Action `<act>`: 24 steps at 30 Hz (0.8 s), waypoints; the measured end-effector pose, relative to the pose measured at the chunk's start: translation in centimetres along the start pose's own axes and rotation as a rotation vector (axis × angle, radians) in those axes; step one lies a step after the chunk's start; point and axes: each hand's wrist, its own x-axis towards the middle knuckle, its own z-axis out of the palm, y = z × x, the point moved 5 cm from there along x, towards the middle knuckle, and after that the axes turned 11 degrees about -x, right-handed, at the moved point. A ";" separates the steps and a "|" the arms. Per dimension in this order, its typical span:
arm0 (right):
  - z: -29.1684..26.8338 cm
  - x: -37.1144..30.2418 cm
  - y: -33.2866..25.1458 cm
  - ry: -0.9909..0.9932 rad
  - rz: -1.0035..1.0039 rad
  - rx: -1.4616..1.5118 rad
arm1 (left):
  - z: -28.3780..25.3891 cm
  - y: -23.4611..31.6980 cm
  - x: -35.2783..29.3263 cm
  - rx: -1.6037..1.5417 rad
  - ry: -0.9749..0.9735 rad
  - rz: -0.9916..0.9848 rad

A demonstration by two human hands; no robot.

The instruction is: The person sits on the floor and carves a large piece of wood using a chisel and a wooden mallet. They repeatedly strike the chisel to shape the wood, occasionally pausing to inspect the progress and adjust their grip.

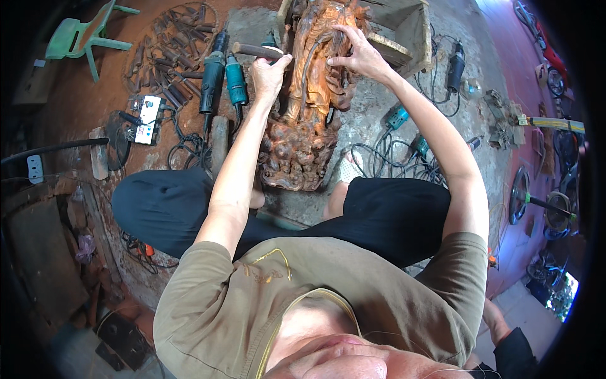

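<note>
A reddish-brown wood carving of a robed figure [309, 95] lies lengthwise before me, its knobbly base toward my feet. My left hand [269, 77] is closed around a carving tool with a brown wooden handle [255, 50], held at the carving's left edge. The handle's blunt pale end points left; I cannot make out the working end past my fingers. On the right upper side of the carving rests my right hand [361, 55], thumb and fingers spread apart against the wood.
A wooden box frame [404, 38] surrounds the carving's far end. Left are teal power grinders [213, 82], a heap of wooden-handled tools [173, 47], a white control box [149, 120] and a green chair [85, 38]. Cables [391, 155] tangle at right. Another person's arm [497, 323] shows lower right.
</note>
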 end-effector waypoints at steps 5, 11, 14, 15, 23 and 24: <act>0.2 -0.1 0.3 -0.001 -0.001 -0.022 | -0.4 0.7 -0.7 0.356 -0.034 0.228; 0.2 -0.1 0.4 0.011 -0.013 -0.036 | -0.7 0.7 -1.4 0.265 -0.084 0.222; -0.2 0.0 -0.2 -0.059 0.026 -0.037 | -0.8 0.4 -1.5 0.039 -0.038 0.096; -0.1 -0.1 0.0 -0.038 0.017 -0.045 | -0.7 0.1 -1.6 -0.053 -0.015 0.042; 0.5 0.0 0.8 0.061 -0.038 -0.065 | -0.2 0.8 -2.3 0.220 -0.005 0.271; 0.6 -0.1 0.8 0.060 -0.039 -0.063 | -0.1 1.3 -2.7 0.332 0.012 0.340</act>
